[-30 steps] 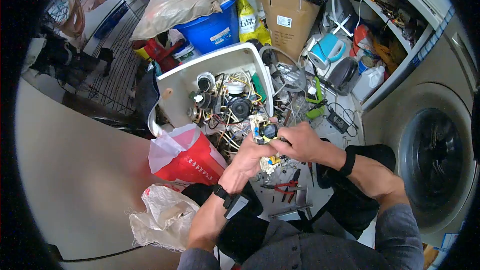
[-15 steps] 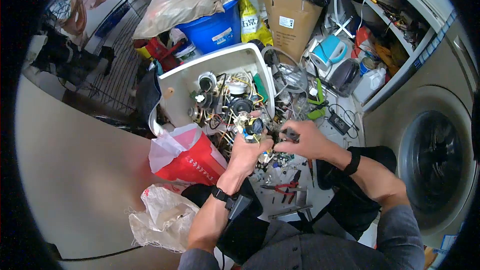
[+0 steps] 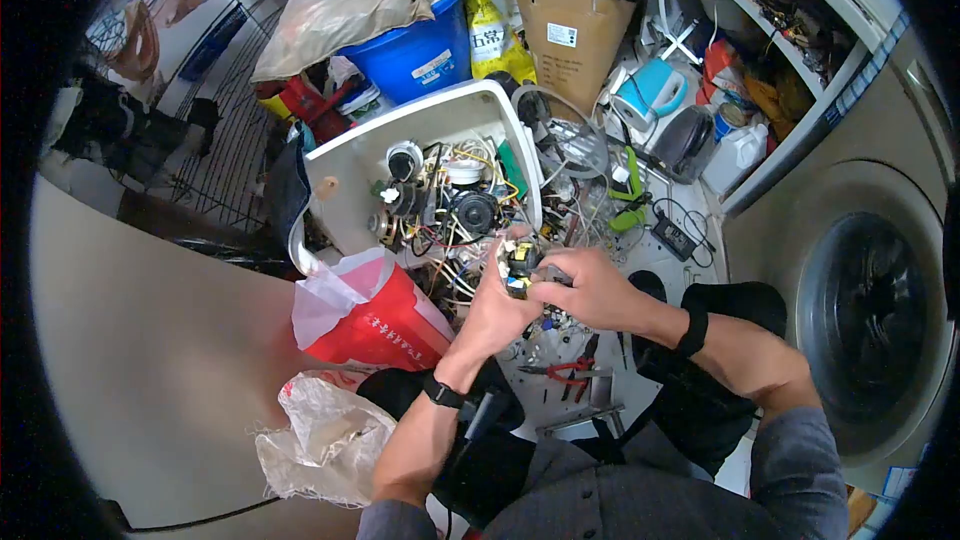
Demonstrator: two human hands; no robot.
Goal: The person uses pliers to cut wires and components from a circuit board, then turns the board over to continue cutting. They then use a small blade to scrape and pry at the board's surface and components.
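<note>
Clutter covers the floor (image 3: 655,270) across the middle of the frame: loose wires, small parts and red-handled pliers (image 3: 570,372) lie just below the hands. At centre, the left hand (image 3: 495,310) has its grip closed around a small circuit board (image 3: 518,264), and the right hand (image 3: 590,287) pinches the same board from the right side. Behind them sits an opened white appliance casing (image 3: 345,165) showing its wiring. A washing machine (image 3: 865,310) fills the right edge, a red bag (image 3: 385,325) lies lower left. Fingers hide most of the board, so its parts are hard to make out.
</note>
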